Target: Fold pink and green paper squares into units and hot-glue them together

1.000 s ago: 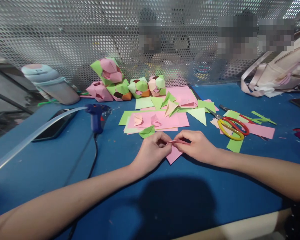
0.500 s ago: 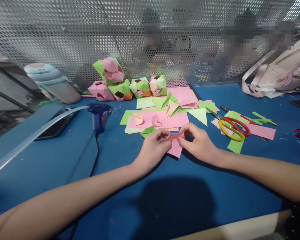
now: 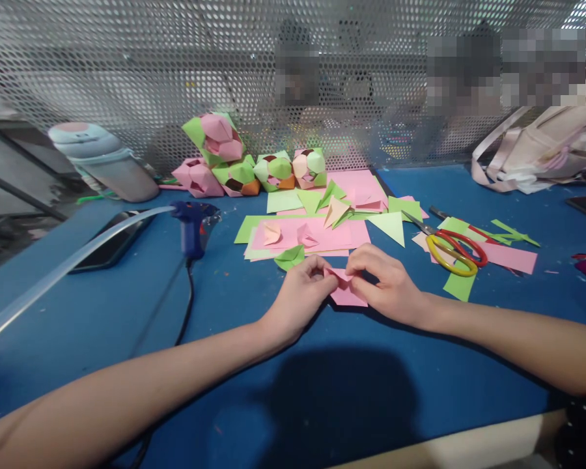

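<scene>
Between my hands is a small piece of pink paper (image 3: 348, 297), partly folded along its upper edge. My left hand (image 3: 306, 290) pinches its left side between thumb and fingers. On the right side, my right hand (image 3: 385, 281) grips the same paper, thumb below and index finger above. My fingers cover parts of the fold. Just beyond my left hand lies a folded green paper piece (image 3: 290, 258). Behind it, small folded pieces rest on a stack of pink and green sheets (image 3: 329, 236).
Scissors (image 3: 456, 251) lie on paper scraps at right. A blue glue gun (image 3: 191, 231) with a long glue stick stands left, near a phone (image 3: 110, 244) and a bottle (image 3: 112, 163). Folded paper balls (image 3: 219, 140) are piled before a perforated metal screen (image 3: 156, 85). A bag (image 3: 551, 143) sits far right.
The pink paper has turned a little, its lower corner swinging right. My right hand has shifted slightly down and its index finger now presses on the paper's upper edge.
</scene>
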The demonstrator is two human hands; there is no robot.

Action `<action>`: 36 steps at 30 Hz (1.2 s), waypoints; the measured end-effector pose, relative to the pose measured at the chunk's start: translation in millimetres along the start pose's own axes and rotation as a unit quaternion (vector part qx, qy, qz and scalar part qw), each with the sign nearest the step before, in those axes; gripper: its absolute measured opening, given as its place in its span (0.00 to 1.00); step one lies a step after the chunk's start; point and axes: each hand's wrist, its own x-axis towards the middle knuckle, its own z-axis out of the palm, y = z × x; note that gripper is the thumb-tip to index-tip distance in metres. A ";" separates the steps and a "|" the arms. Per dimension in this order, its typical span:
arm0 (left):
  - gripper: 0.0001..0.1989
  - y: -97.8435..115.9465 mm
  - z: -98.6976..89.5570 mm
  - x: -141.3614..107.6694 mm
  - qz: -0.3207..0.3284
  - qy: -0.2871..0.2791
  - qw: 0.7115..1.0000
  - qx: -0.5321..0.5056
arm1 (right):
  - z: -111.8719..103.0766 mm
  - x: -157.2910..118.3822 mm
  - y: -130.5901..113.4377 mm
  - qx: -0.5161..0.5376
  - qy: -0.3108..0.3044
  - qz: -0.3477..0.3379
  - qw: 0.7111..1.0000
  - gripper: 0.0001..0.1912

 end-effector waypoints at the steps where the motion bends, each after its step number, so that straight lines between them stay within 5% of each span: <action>1: 0.03 -0.4 -0.3 0.1 0.002 -0.001 1.000 0.000 | 0.1 -0.5 1.1 0.002 -0.002 -0.009 1.000 0.08; 8: 0.04 1.1 -1.0 -1.0 0.011 -0.008 1.000 -0.019 | -2.9 -0.8 1.7 0.011 -0.021 0.000 1.000 0.09; 26: 0.07 -4.9 -2.6 0.6 0.025 -0.025 0.999 0.023 | 0.5 -0.2 -2.2 0.043 -0.027 0.162 0.985 0.03; 36: 0.11 -0.9 -0.8 -1.6 0.042 -0.051 0.997 0.024 | -0.7 -1.8 -2.4 0.029 -0.015 0.157 0.987 0.03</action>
